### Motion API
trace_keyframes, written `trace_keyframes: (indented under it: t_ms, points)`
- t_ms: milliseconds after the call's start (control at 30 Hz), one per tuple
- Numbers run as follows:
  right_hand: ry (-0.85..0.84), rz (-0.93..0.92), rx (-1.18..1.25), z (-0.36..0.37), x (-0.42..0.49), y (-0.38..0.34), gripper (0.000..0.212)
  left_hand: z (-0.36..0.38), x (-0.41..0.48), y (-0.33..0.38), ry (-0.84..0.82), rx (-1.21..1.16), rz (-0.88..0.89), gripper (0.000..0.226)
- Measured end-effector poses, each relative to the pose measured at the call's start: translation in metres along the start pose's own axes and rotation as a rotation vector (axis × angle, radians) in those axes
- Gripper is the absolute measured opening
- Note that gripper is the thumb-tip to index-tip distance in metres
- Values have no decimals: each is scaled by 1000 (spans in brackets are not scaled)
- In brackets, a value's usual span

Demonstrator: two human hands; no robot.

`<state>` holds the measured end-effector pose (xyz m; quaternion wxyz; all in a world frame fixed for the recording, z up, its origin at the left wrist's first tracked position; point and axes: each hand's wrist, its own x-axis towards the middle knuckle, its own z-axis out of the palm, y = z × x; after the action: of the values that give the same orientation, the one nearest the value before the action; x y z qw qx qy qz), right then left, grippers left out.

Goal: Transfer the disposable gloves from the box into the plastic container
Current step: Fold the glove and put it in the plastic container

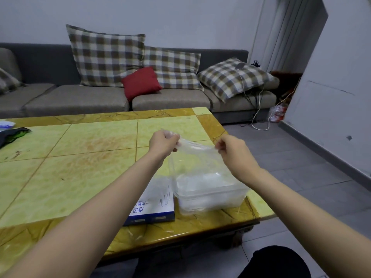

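left hand (163,143) and right hand (230,150) are each pinching a clear disposable glove (197,152) stretched above the open plastic container (210,195), which is sitting beside the box (158,205) near the right edge of the table (80,167).

Quick tally, everything placed off the one table (80,177). On its near right corner: one blue-and-white box (156,205) and one clear plastic container (210,199). Above the table: two hands, left hand (163,142) and right hand (233,150), with one clear glove (196,153) between them. At the table's far left edge: one dark bag (12,135). Behind the table: one sofa (76,99) carrying three plaid cushions (106,59) (174,67) (232,77), one red cushion (140,82) and one phone (240,66).
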<state>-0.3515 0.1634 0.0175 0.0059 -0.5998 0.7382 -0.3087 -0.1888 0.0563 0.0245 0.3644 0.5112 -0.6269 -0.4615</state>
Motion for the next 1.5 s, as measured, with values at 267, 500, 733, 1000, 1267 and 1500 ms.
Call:
trace_keyframes:
  t_ms: [267, 500, 733, 1000, 1267, 1500]
  points:
    - [489, -281, -98, -33, 5, -12, 31, 16, 3, 48, 18, -206, 333, 21]
    - [47, -370, -206, 10, -24, 13, 39, 11, 9, -4, -116, 356, 295, 18]
    - [-422, -41, -61, 36, -14, 26, 43, 25, 7, -33, -206, 724, 298, 52]
    - [-708, 73, 47, 48, 3, 24, 39, 41, -6, -36, -219, 1014, 633, 29]
    - [-689, 139, 338, 36, 13, 41, 18, 60, -2, -53, -596, 1290, 435, 32]
    - [-965, -15, -216, 63, 23, 46, 36, 85, 6, -59, -743, 1420, 375, 49]
